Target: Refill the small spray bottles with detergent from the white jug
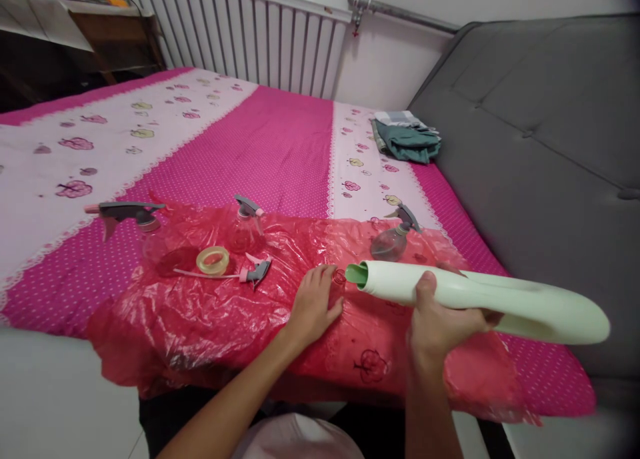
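My right hand grips a large pale green bottle tipped on its side, its open green spout pointing left. The spout sits right at the mouth of a small clear bottle that my left hand holds on the red plastic sheet. The small bottle is mostly hidden by my fingers. A loose grey and pink spray head with its tube lies just left of my left hand.
On the sheet lie a roll of clear tape and three spray bottles, at left, middle and right. Folded green cloth sits far back on the pink bed. A grey sofa stands at right.
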Action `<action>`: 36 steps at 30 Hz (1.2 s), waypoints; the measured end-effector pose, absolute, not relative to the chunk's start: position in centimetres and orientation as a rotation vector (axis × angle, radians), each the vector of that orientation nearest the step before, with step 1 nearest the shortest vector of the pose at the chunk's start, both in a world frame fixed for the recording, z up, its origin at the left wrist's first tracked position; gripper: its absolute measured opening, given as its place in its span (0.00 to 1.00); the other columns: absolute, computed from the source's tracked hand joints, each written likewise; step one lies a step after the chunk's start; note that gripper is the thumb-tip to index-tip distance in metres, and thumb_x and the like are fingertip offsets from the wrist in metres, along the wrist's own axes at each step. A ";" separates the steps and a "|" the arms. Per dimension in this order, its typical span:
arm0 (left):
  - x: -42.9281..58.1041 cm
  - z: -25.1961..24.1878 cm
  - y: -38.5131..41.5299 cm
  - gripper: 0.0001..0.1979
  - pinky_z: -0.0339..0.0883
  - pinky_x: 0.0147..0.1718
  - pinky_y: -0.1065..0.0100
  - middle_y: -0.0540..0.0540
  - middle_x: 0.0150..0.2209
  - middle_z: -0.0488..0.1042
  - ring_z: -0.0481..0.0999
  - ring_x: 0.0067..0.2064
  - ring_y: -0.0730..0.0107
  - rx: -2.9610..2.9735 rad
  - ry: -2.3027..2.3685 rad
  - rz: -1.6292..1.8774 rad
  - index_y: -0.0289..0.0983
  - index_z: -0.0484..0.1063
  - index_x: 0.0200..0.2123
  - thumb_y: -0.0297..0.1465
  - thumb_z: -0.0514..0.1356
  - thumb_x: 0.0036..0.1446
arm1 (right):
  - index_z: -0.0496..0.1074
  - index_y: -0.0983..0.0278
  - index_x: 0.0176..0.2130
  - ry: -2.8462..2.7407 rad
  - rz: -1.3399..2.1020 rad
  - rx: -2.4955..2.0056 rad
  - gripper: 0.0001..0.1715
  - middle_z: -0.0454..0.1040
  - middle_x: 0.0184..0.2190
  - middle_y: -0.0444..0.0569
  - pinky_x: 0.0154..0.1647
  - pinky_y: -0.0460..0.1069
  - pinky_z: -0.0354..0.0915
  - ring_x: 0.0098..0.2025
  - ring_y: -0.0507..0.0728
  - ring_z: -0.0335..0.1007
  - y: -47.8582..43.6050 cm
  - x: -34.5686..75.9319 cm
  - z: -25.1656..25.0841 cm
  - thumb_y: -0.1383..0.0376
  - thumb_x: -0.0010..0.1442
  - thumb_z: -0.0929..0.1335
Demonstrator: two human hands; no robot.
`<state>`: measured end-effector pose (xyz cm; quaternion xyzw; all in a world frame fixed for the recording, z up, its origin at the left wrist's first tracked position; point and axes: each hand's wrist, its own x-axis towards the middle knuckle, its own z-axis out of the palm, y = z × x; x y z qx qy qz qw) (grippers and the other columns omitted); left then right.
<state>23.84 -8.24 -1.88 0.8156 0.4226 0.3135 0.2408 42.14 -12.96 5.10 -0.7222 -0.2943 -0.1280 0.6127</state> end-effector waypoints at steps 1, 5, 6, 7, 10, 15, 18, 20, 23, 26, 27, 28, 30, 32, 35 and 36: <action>23.8 -1.9 -8.2 0.31 0.66 0.64 0.41 0.34 0.61 0.68 0.69 0.63 0.46 2.232 1.156 0.858 0.37 0.58 0.66 0.28 0.61 0.62 | 0.72 0.72 0.48 -0.677 -0.292 -1.664 0.29 0.76 0.44 0.60 0.64 0.62 0.67 0.55 0.65 0.71 -13.0 42.2 5.1 0.52 0.57 0.72; 23.9 -2.0 -8.2 0.31 0.66 0.64 0.40 0.34 0.61 0.68 0.69 0.63 0.45 2.229 1.156 0.861 0.37 0.59 0.66 0.29 0.62 0.62 | 0.73 0.71 0.47 -0.681 -0.301 -1.669 0.28 0.76 0.44 0.59 0.65 0.63 0.66 0.55 0.65 0.71 -13.0 42.1 5.3 0.52 0.57 0.72; 23.9 -2.0 -8.2 0.31 0.66 0.64 0.40 0.35 0.61 0.68 0.69 0.63 0.45 2.228 1.155 0.863 0.38 0.59 0.66 0.29 0.62 0.62 | 0.73 0.71 0.47 -0.683 -0.303 -1.675 0.28 0.76 0.43 0.58 0.65 0.63 0.66 0.55 0.65 0.71 -13.1 42.1 5.4 0.51 0.57 0.71; 23.9 -2.0 -8.2 0.31 0.66 0.64 0.40 0.35 0.61 0.68 0.69 0.63 0.46 2.228 1.154 0.863 0.38 0.59 0.66 0.29 0.62 0.62 | 0.73 0.70 0.47 -0.682 -0.308 -1.681 0.28 0.76 0.43 0.58 0.66 0.63 0.65 0.55 0.65 0.70 -13.1 42.0 5.4 0.51 0.57 0.71; 23.8 -2.0 -8.3 0.30 0.66 0.64 0.41 0.35 0.61 0.68 0.69 0.63 0.46 2.229 1.149 0.864 0.38 0.59 0.66 0.29 0.61 0.62 | 0.74 0.69 0.47 -0.669 -0.327 -1.704 0.27 0.76 0.43 0.57 0.69 0.64 0.62 0.57 0.65 0.69 -13.1 41.9 5.6 0.51 0.57 0.71; 23.8 -1.9 -8.3 0.31 0.66 0.64 0.40 0.35 0.61 0.68 0.69 0.63 0.45 2.230 1.146 0.873 0.38 0.58 0.67 0.28 0.61 0.62 | 0.75 0.70 0.46 -0.677 -0.321 -1.693 0.28 0.76 0.44 0.58 0.68 0.64 0.63 0.57 0.66 0.69 -13.1 42.1 5.5 0.51 0.56 0.71; 23.9 -1.9 -8.3 0.31 0.66 0.64 0.40 0.35 0.61 0.68 0.69 0.63 0.45 2.227 1.145 0.877 0.38 0.58 0.67 0.28 0.61 0.62 | 0.74 0.71 0.46 -0.669 -0.310 -1.657 0.28 0.76 0.44 0.59 0.67 0.63 0.64 0.56 0.66 0.69 -13.1 42.2 5.3 0.52 0.56 0.72; 23.9 -1.9 -8.3 0.31 0.66 0.64 0.40 0.35 0.61 0.68 0.69 0.63 0.45 2.226 1.146 0.874 0.37 0.59 0.66 0.28 0.62 0.62 | 0.74 0.71 0.46 -0.669 -0.306 -1.663 0.28 0.76 0.44 0.59 0.68 0.64 0.63 0.56 0.66 0.69 -13.1 42.2 5.2 0.51 0.56 0.72; 23.9 -1.9 -8.3 0.31 0.67 0.64 0.40 0.34 0.61 0.68 0.69 0.62 0.45 2.226 1.146 0.872 0.36 0.59 0.66 0.28 0.62 0.62 | 0.74 0.70 0.46 -0.679 -0.306 -1.687 0.28 0.76 0.43 0.58 0.70 0.65 0.59 0.58 0.66 0.69 -13.1 42.2 5.1 0.50 0.57 0.71; 23.9 -1.9 -8.3 0.31 0.66 0.64 0.40 0.36 0.61 0.68 0.69 0.63 0.45 2.225 1.141 0.875 0.38 0.58 0.67 0.28 0.61 0.62 | 0.74 0.69 0.47 -0.671 -0.322 -1.705 0.28 0.76 0.43 0.57 0.71 0.65 0.58 0.59 0.66 0.68 -13.1 42.0 5.3 0.49 0.57 0.71; 23.9 -1.9 -8.3 0.31 0.66 0.64 0.40 0.36 0.61 0.68 0.69 0.63 0.46 2.225 1.140 0.876 0.39 0.58 0.67 0.28 0.61 0.62 | 0.74 0.69 0.46 -0.670 -0.325 -1.709 0.28 0.76 0.43 0.57 0.71 0.66 0.58 0.59 0.66 0.67 -13.1 42.0 5.3 0.49 0.57 0.70; 23.9 -2.0 -8.3 0.31 0.66 0.64 0.40 0.37 0.61 0.68 0.69 0.63 0.46 2.225 1.139 0.877 0.40 0.58 0.67 0.28 0.61 0.62 | 0.74 0.69 0.46 -0.673 -0.327 -1.712 0.28 0.75 0.43 0.57 0.71 0.66 0.57 0.60 0.66 0.67 -13.1 42.0 5.4 0.49 0.58 0.70; 23.9 -2.0 -8.3 0.31 0.66 0.64 0.40 0.36 0.61 0.68 0.69 0.63 0.45 2.225 1.141 0.878 0.40 0.58 0.67 0.28 0.61 0.62 | 0.74 0.69 0.45 -0.682 -0.335 -1.715 0.27 0.75 0.42 0.57 0.72 0.66 0.55 0.60 0.66 0.66 -13.0 42.0 5.4 0.49 0.58 0.70; 23.9 -2.0 -8.3 0.31 0.66 0.64 0.39 0.36 0.61 0.68 0.69 0.63 0.45 2.226 1.143 0.876 0.39 0.58 0.67 0.28 0.61 0.62 | 0.74 0.68 0.45 -0.684 -0.349 -1.718 0.27 0.75 0.42 0.57 0.73 0.66 0.55 0.61 0.66 0.66 -13.0 42.0 5.4 0.49 0.58 0.70; 24.0 -2.0 -8.2 0.30 0.66 0.65 0.40 0.35 0.61 0.68 0.68 0.63 0.45 2.227 1.146 0.870 0.38 0.58 0.67 0.29 0.61 0.62 | 0.74 0.69 0.45 -0.682 -0.342 -1.701 0.27 0.75 0.42 0.57 0.71 0.65 0.58 0.60 0.66 0.66 -12.9 42.1 5.2 0.49 0.57 0.70; 24.0 -2.0 -8.2 0.30 0.66 0.65 0.40 0.35 0.61 0.68 0.68 0.63 0.45 2.228 1.147 0.867 0.38 0.58 0.66 0.29 0.61 0.62 | 0.74 0.69 0.46 -0.683 -0.337 -1.693 0.28 0.75 0.42 0.57 0.71 0.65 0.58 0.60 0.66 0.66 -12.9 42.1 5.1 0.50 0.57 0.71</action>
